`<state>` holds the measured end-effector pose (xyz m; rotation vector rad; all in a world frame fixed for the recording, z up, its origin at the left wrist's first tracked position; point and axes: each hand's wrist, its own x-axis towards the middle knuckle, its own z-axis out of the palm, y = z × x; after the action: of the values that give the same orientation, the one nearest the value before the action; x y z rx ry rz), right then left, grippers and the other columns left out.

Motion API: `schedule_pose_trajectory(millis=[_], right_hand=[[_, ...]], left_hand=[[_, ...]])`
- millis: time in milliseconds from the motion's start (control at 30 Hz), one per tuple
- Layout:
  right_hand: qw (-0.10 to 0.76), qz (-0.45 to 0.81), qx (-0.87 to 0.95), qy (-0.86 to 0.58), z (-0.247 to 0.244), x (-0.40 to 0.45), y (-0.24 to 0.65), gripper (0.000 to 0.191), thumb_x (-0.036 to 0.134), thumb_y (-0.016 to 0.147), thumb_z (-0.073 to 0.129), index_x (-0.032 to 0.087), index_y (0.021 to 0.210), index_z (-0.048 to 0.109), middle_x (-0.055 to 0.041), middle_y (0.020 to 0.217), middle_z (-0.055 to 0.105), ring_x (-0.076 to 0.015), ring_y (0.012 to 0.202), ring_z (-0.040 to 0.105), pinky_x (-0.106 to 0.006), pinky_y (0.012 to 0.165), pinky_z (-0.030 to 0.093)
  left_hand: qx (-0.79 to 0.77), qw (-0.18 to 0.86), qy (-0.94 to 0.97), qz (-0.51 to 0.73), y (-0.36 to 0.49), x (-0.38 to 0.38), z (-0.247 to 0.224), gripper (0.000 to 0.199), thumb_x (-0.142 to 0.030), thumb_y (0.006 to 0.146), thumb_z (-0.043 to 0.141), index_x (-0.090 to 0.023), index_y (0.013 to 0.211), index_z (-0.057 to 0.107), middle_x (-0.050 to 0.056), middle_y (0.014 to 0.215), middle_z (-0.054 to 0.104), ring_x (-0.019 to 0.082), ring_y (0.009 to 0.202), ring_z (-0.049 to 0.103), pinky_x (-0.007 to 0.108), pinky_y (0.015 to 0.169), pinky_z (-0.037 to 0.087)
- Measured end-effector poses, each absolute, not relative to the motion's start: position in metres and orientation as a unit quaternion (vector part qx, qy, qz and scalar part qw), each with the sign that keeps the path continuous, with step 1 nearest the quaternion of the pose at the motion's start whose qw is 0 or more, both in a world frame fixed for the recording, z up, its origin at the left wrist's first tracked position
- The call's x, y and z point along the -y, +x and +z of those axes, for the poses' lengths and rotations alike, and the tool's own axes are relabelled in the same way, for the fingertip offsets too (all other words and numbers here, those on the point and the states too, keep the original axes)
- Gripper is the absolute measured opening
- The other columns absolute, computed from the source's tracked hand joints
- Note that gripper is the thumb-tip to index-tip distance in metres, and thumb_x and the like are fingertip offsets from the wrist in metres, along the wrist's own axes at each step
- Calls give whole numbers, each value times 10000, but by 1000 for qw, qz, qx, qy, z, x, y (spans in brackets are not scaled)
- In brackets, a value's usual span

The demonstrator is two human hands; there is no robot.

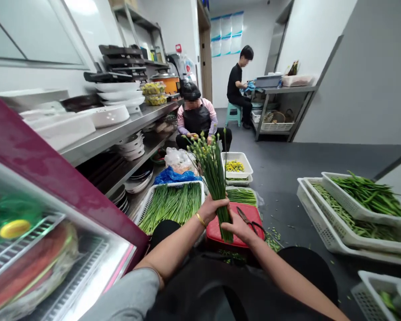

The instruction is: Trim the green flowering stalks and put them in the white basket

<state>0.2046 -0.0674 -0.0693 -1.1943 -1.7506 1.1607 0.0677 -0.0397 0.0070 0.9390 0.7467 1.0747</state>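
L hand gripping bunch of budded green stems, upright above red stool; R hand closed round stems' lower end. Scissors on stool, R side. Basket w/ cut stems L of stool.

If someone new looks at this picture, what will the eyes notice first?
Probably the tall bunch of green stems with pale buds, upright in the middle, held by the left hand and the right hand. Next comes the bright red stool just below it, with dark scissors lying on top. At the left edge, a slanting purple frame also stands out.
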Motion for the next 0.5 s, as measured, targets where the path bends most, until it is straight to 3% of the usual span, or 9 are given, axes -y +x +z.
schedule_pose_trajectory(millis=[67, 200, 367, 500], right_hand=[[411, 469, 647, -439, -58, 72, 186, 609, 476, 681, 691, 122, 1161, 568, -110, 1062, 666, -251, 939, 636, -394, 823, 528], [406, 452, 635, -478, -52, 66, 176, 370, 381, 595, 739, 147, 850, 607, -63, 749, 665, -216, 696, 627, -361, 627, 545], [405, 452, 607, -514, -85, 42, 177, 248, 287, 603, 716, 176, 795, 606, -55, 793, 653, -223, 836, 620, -361, 768, 531], [387, 460, 593, -536, -131, 30, 170, 245, 272, 601, 719, 184, 797, 600, -46, 779, 638, -242, 893, 610, -378, 819, 513]], left_hand=[[-347, 664, 406, 524, 72, 42, 5, 417, -335, 486, 826, -142, 763, 582, -36, 558, 565, 111, 506, 547, 260, 541, 455], [-365, 594, 486, 527, 67, 45, 3, 377, -344, 511, 829, -145, 736, 601, -12, 644, 608, 120, 595, 560, 265, 615, 473], [-321, 594, 591, 440, 49, 33, -3, 416, -324, 521, 853, -141, 833, 648, 48, 826, 681, 195, 821, 624, 335, 825, 492], [-338, 592, 598, 421, 43, 20, -35, 368, -323, 578, 824, -137, 855, 667, 49, 876, 681, 190, 864, 620, 336, 865, 479]])
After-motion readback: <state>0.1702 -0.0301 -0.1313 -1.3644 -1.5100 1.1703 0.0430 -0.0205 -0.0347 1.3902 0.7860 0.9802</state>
